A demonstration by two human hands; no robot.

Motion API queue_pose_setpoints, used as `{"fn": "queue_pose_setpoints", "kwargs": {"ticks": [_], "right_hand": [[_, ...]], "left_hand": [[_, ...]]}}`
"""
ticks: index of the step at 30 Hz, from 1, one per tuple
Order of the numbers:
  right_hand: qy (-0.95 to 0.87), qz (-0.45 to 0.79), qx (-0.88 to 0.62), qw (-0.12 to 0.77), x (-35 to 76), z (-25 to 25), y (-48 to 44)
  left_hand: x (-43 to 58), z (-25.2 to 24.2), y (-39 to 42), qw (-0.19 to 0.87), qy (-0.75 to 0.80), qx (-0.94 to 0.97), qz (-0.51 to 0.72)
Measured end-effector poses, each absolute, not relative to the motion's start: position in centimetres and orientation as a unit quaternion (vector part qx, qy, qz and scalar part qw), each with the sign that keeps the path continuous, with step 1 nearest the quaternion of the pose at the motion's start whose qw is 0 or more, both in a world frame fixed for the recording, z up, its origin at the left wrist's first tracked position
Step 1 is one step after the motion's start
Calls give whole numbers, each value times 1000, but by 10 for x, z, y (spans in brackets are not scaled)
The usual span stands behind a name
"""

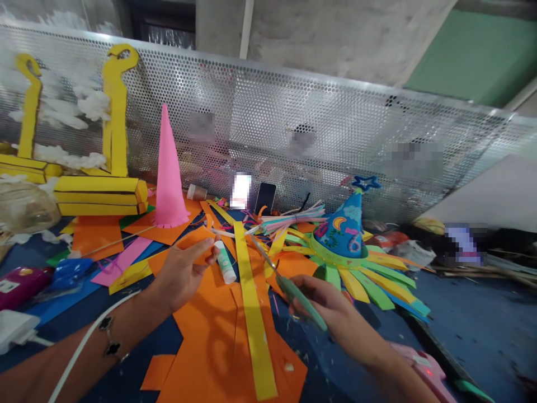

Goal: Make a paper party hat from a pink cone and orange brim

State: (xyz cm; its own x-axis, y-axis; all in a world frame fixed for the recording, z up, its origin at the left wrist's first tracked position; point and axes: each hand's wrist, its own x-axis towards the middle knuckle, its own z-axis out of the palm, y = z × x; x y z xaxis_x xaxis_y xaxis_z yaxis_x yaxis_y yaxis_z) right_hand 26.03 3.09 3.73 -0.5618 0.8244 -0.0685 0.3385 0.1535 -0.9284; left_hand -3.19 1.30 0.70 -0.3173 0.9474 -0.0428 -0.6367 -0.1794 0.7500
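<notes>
My left hand [184, 273] has its fingers bent together at the upper end of a white and green glue stick [225, 262], which tilts over orange paper [210, 319]. My right hand [323, 302] grips scissors by their green handles [302, 303]. The scissor blades [264, 254] point up and left, close to a long yellow paper strip [250, 313]. That strip lies lengthwise over the orange sheets, between my two hands. A blue decorated cone hat [342, 226] with a star on top and a fringe of green and yellow strips stands right of the scissors.
A pink paper cone [168, 173] stands at the back left, beside a yellow paper structure [100, 196]. Two phones lean behind, one dark [265, 197]. Several pipe cleaners [293, 220] lie mid-table. A pink glue gun [422, 366] is by my right forearm. A white cable [79, 350] crosses my left forearm.
</notes>
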Motion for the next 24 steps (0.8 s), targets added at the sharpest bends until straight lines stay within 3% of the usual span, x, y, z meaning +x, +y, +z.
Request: {"fn": "queue_pose_setpoints", "kwargs": {"ticks": [3, 6, 11, 18, 24], "right_hand": [[-636, 642, -346, 253, 253, 27, 28], [-578, 686, -334, 289, 240, 12, 22], [-629, 619, -346, 318, 226, -4, 14], [-725, 493, -431, 213, 228, 7, 1], [-770, 416, -434, 214, 225, 7, 3]], "left_hand": [[-25, 1, 9, 557, 354, 246, 710], [-17, -4, 5, 587, 341, 274, 681], [-8, -2, -1, 596, 333, 301, 666], [-6, 4, -9, 602, 343, 329, 642], [-5, 3, -9, 618, 339, 348, 618]]}}
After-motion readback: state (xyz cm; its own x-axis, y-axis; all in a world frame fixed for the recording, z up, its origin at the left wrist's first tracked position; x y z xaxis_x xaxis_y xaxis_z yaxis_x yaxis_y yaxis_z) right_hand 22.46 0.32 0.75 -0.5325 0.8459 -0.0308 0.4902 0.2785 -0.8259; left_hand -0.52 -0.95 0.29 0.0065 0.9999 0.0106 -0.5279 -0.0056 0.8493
